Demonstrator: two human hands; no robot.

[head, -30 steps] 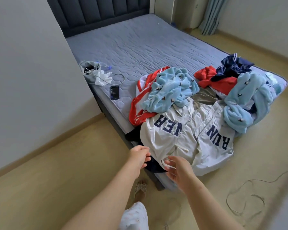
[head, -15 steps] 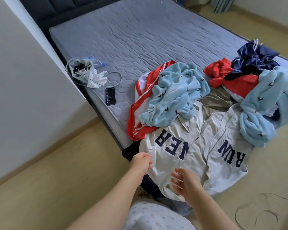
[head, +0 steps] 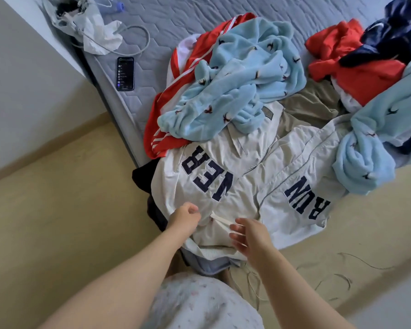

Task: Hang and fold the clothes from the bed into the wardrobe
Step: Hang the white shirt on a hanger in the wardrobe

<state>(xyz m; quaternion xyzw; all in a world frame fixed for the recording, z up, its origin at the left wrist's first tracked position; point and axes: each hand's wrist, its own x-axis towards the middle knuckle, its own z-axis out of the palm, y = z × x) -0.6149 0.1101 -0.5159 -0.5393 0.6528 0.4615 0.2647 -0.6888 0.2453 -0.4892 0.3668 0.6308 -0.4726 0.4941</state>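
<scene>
At the near corner of the bed [head: 180, 13], the white jacket [head: 223, 162] lies spread open with its dark lettering upside down to the person and its ribbed hem hanging over the mattress edge; it is where the work starts. The left hand [head: 184, 216] rests on the jacket just below the letters, its fingers curled and, as far as I can judge, pinching a fold of the cloth. The right hand [head: 249, 236] sits beside it at the hem, fingers half-straight and spread. A white cord [head: 220, 220] of the jacket runs between the two hands and across those fingers; I cannot tell whether they grip it.

The step in hand looks like taking up the first garment. The next move calls for a firm hold on the hem or shoulders and a pull clear of the light-blue fleece [head: 235, 79], which lies on the jacket's collar end and may drag along. A second blue fleece [head: 365, 162] overlaps the jacket's right side; a red striped garment [head: 159, 129] lies at its far left; a dark garment [head: 142, 176] shows from under its left edge. A phone [head: 125, 73] lies well beyond the jacket to the left.

Against a second ago, the view has come nearer and tipped down, so the headboard is gone from sight. The cord, then looped at the right fingers, now stretches between the hands; the pile lies as it did.
</scene>
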